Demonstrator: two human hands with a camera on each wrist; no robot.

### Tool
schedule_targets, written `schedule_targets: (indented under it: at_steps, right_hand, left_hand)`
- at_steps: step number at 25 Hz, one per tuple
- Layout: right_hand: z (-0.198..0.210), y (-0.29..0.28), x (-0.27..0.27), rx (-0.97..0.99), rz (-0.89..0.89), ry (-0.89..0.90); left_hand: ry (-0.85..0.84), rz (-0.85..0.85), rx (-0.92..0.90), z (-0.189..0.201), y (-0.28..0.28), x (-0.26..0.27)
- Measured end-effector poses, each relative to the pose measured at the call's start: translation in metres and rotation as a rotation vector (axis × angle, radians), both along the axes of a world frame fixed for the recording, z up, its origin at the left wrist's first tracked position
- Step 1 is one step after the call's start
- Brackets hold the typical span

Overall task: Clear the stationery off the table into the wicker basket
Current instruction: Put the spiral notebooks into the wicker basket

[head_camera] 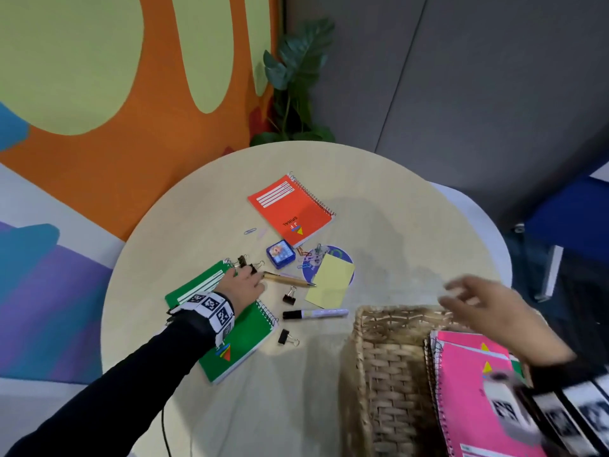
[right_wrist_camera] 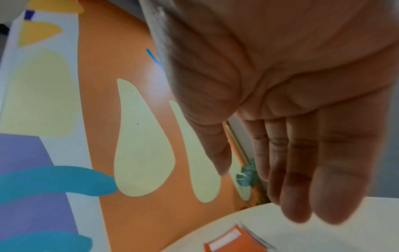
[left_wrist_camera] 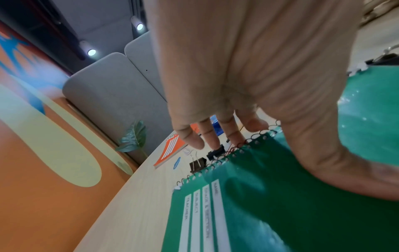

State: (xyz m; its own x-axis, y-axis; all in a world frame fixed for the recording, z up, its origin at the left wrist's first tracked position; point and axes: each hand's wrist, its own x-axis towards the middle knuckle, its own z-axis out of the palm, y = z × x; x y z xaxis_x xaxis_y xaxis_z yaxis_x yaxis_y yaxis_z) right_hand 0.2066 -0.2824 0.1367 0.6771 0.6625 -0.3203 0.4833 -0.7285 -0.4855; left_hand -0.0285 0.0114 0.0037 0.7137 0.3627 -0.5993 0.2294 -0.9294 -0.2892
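Note:
My left hand lies flat across the top of a green spiral notebook, thumb on its cover. Its straight fingertips reach past the wire spine to two black binder clips. A wooden pen lies just right of that hand. My right hand hovers open and empty over the far rim of the wicker basket, blurred. Pink spiral notebooks lie in the basket. In the right wrist view the hand's fingers are straight and hold nothing.
On the round table lie an orange notebook, a small blue box, loose paper clips, a yellow sticky pad, a white marker and two more binder clips. A plant stands behind the table.

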Motion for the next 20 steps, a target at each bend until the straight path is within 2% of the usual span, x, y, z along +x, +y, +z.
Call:
schedule_targets:
  at_steps: [2,3,6,9,11,13,16,20]
  right_hand:
    - [-0.002,0.070,0.007,0.140,0.053,0.009]
    - [-0.009,0.109,0.012,0.146,0.084,-0.015]
    - [-0.041,0.220,0.024,0.004,0.190,-0.067]
    - [-0.085,0.290,0.031,-0.208,0.158,-0.046]
    - [-0.109,0.312,0.031,-0.264,0.066,-0.035]
    - [-0.131,0.320,0.035,-0.249,0.010,0.021]
    - [-0.153,0.326,0.041,-0.217,-0.035,0.068]
    - [-0.145,0.322,0.047,-0.165,-0.047,0.102]
  left_hand:
    - [-0.003,-0.017,-0.030,-0.006,0.009,-0.004]
    - [-0.003,-0.014,-0.058,-0.008,0.014,-0.005]
    - [-0.009,-0.029,-0.099,-0.008,0.022,-0.005]
    - [0.018,-0.105,-0.059,-0.007,0.025,-0.004]
    - [0.036,-0.100,-0.071,-0.004,0.026,-0.008]
    - [-0.018,-0.051,-0.113,0.005,0.024,-0.018]
    - [-0.212,-0.019,-0.095,0.032,0.027,-0.039]
    - [-0.465,0.069,-0.196,0.070,0.020,-0.087]
